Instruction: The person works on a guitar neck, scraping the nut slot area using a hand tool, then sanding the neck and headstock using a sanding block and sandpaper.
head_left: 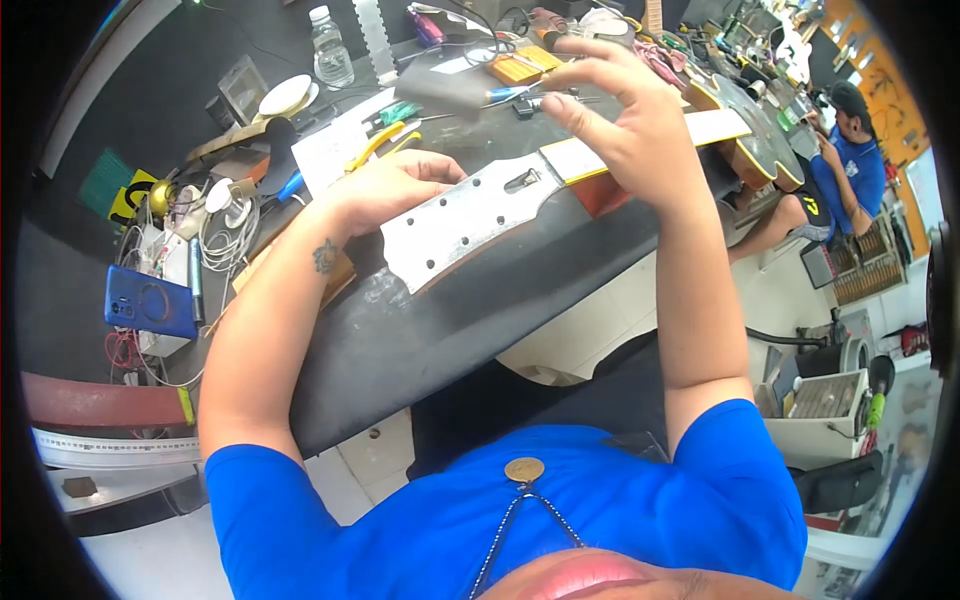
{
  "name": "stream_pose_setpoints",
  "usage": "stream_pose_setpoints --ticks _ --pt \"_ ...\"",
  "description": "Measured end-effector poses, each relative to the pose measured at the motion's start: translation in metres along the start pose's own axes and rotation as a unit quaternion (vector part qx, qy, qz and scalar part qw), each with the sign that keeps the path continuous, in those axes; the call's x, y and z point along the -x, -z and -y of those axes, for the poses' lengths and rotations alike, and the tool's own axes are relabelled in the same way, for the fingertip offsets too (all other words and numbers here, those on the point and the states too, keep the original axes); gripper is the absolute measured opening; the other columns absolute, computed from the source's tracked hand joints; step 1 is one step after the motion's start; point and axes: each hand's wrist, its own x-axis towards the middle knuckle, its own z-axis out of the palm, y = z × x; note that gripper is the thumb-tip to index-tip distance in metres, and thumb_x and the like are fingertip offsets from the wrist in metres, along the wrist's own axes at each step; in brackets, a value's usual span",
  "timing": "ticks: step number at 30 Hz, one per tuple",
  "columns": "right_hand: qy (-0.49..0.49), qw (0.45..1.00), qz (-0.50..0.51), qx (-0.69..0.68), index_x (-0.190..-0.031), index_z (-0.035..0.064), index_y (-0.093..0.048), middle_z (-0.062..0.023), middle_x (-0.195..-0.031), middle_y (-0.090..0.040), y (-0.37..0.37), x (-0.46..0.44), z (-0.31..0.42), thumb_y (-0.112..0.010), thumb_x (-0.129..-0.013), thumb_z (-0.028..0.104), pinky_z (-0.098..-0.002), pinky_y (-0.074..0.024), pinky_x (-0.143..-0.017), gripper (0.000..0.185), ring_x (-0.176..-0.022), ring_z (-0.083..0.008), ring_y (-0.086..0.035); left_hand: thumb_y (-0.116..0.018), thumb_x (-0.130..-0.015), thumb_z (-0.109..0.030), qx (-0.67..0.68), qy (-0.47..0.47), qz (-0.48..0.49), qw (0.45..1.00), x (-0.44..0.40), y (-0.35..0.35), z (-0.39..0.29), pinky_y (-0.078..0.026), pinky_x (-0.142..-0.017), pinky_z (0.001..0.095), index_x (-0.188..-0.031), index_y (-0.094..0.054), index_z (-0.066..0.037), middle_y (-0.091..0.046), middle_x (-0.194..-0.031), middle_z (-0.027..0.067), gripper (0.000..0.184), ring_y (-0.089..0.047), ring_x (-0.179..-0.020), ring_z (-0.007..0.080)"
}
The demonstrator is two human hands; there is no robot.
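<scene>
Headstock (pixel 470 218) lies just beside the left hand's (pixel 405 186) bent fingers, its far edge near their tips; whether they grip it, I cannot tell. Bare black tabletop (pixel 400 345) opens on the body side of those fingers, up to the table's near edge. Right hand (pixel 625 125) hovers above the neck (pixel 600 155), fingers spread open, palm tilted down, forearm reaching forward.

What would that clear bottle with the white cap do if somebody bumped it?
It might tip, as the bottle stands upright and is taller than it is wide. Once down, its rounded sides would probably let it roll. Its clear walls look like plastic, so it may give slightly when squeezed.
</scene>
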Motion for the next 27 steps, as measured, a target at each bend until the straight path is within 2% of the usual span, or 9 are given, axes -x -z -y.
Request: stream_pose_setpoints --ticks 3,6,10,11,14,17,20,23,27 --pt "-0.068 0.989 0.089 -0.097 -0.106 0.0034 -0.075 -0.0154 -0.114 -0.075 -0.003 0.016 -0.002 -0.074 -0.094 0.021 -0.0422 -0.0534 -0.098 0.021 -0.111 -0.0326 -0.070 -0.069 -0.104 -0.023 0.010 -0.007 -0.002 1.000 0.003 0.000 0.000 -0.057 -0.088 0.0270 -0.129 -0.068 0.000 -0.075 -0.114 0.0036 0.034 -0.070 -0.099 0.0079" --pt "-0.054 0.995 0.080 -0.022 -0.108 0.0028 -0.075 -0.0151 -0.114 -0.075 -0.010 0.038 0.009 -0.072 -0.094 0.018 -0.0422 -0.0534 -0.098 0.021 -0.113 -0.0330 -0.070 -0.069 -0.103 -0.016 0.000 -0.019 0.006 1.000 0.001 0.003 0.004 -0.056 -0.090 0.0274 -0.128 -0.067 0.001 -0.075 -0.117 0.0039 0.030 -0.069 -0.102 0.0081" --pt "-0.011 0.998 0.013 0.056 -0.119 0.0069 -0.075 -0.0133 -0.129 -0.074 -0.020 0.068 0.018 -0.073 -0.086 0.020 -0.0540 -0.0412 -0.114 0.036 -0.127 -0.0350 -0.066 -0.067 -0.104 -0.018 -0.035 -0.025 0.004 0.999 0.002 0.004 0.001 -0.056 -0.088 0.0266 -0.127 -0.068 0.000 -0.074 -0.113 0.0025 0.029 -0.068 -0.098 0.0072" --pt "-0.014 0.997 0.020 0.073 -0.128 0.0103 -0.073 -0.0125 -0.137 -0.071 -0.025 0.076 0.021 -0.075 -0.081 0.022 -0.0583 -0.0298 -0.120 0.049 -0.134 -0.0372 -0.061 -0.066 -0.104 -0.018 -0.021 -0.021 0.001 1.000 0.000 0.003 0.003 -0.056 -0.086 0.0261 -0.125 -0.069 -0.001 -0.074 -0.109 0.0021 0.027 -0.068 -0.096 0.0068" --pt "-0.021 0.993 -0.020 0.111 -0.132 0.0126 -0.073 -0.0117 -0.143 -0.067 -0.045 0.086 0.030 -0.077 -0.072 0.016 -0.0540 -0.0233 -0.123 0.061 -0.138 -0.0366 -0.056 -0.066 -0.104 -0.018 -0.043 -0.019 0.001 0.999 0.003 0.001 -0.001 -0.056 -0.084 0.0258 -0.122 -0.070 -0.001 -0.074 -0.107 0.0015 0.026 -0.068 -0.094 0.0065" --pt "-0.019 0.993 -0.029 0.115 -0.130 0.0141 -0.074 -0.0120 -0.142 -0.066 -0.051 0.088 0.025 -0.076 -0.069 0.014 -0.0537 -0.0225 -0.123 0.062 -0.137 -0.0356 -0.056 -0.067 -0.103 -0.019 -0.042 -0.040 0.002 0.998 -0.001 0.003 0.005 -0.056 -0.082 0.0251 -0.121 -0.070 -0.001 -0.074 -0.105 0.0009 0.026 -0.068 -0.091 0.0057" --pt "-0.023 0.993 -0.031 0.110 -0.128 0.0154 -0.075 -0.0126 -0.140 -0.067 -0.052 0.085 0.028 -0.076 -0.068 0.013 -0.0534 -0.0221 -0.123 0.060 -0.135 -0.0357 -0.057 -0.066 -0.103 -0.019 -0.042 -0.037 -0.007 0.998 0.000 0.002 0.004 -0.055 -0.081 0.0246 -0.121 -0.070 0.000 -0.074 -0.104 0.0005 0.026 -0.068 -0.090 0.0054" --pt "-0.017 0.992 -0.041 0.115 -0.130 0.0138 -0.073 -0.0126 -0.141 -0.066 -0.054 0.090 0.023 -0.076 -0.068 0.013 -0.0529 -0.0215 -0.123 0.061 -0.135 -0.0347 -0.057 -0.066 -0.100 -0.019 -0.024 -0.027 -0.008 0.999 0.001 0.000 0.003 -0.055 -0.083 0.0279 -0.119 -0.073 0.001 -0.076 -0.102 0.0045 0.028 -0.069 -0.092 0.0094" --pt "-0.064 0.989 -0.135 -0.022 -0.132 0.0111 -0.071 -0.0124 -0.141 -0.066 -0.063 0.093 0.026 -0.075 -0.068 0.014 -0.0515 -0.0194 -0.123 0.064 -0.134 -0.0316 -0.059 -0.066 -0.104 -0.018 -0.037 -0.026 -0.002 0.999 0.001 0.002 0.001 -0.055 -0.082 0.0253 -0.122 -0.069 0.000 -0.074 -0.105 0.0006 0.026 -0.067 -0.091 0.0059"
